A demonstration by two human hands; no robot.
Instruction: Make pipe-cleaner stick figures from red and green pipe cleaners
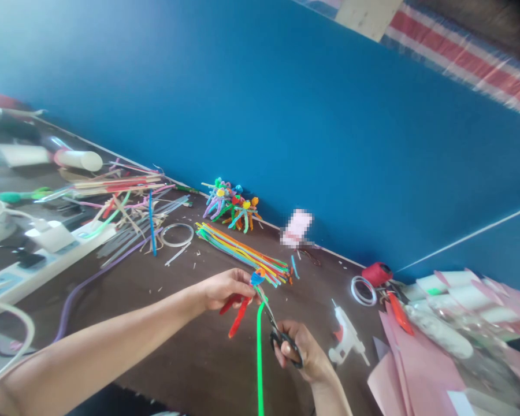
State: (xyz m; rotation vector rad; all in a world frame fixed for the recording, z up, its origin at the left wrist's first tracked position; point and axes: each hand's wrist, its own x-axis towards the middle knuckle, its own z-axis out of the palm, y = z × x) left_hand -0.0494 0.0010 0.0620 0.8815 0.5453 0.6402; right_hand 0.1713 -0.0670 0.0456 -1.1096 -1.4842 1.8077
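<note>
My left hand (225,290) is shut on a small pipe-cleaner figure (256,279) with a blue and orange top and red legs (238,315). My right hand (301,352) grips black-handled scissors (283,345), whose blades point up at the figure. A bright green pipe cleaner (260,358) hangs down from the figure, right beside the blades. Just beyond my hands lies a bundle of multicoloured pipe cleaners (242,254). The finished pipe-cleaner figures (231,207) are piled against the blue wall.
A white hot glue gun (346,335) and pink paper sheets (411,370) lie at right, near a red spool (376,274). At left are a power strip (47,251), a clear tape ring (177,234), and strips and offcuts on the dark table (164,346).
</note>
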